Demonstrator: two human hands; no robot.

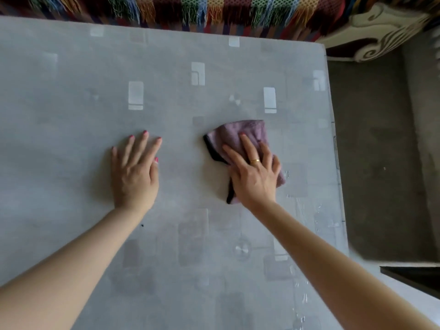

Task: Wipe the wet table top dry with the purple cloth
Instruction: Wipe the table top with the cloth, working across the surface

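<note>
A purple cloth (pixel 245 134) with a dark edge lies folded on the grey patterned table top (pixel 71 91), right of the middle. My right hand (pixel 252 172) presses flat on the cloth with straight fingers, covering its near half. My left hand (pixel 135 172) rests flat on the bare table top to the left, fingers spread, holding nothing. Water drops (pixel 302 298) glisten along the table's right side, near the edge, from beside the cloth down to the front.
The table's right edge (pixel 338 163) drops to a grey floor (pixel 376 163). A multicoloured fringed blanket (pixel 190 10) hangs along the far edge, with an ornate carved piece (pixel 381 32) at the far right. A dark object (pixel 414 277) sits at the lower right.
</note>
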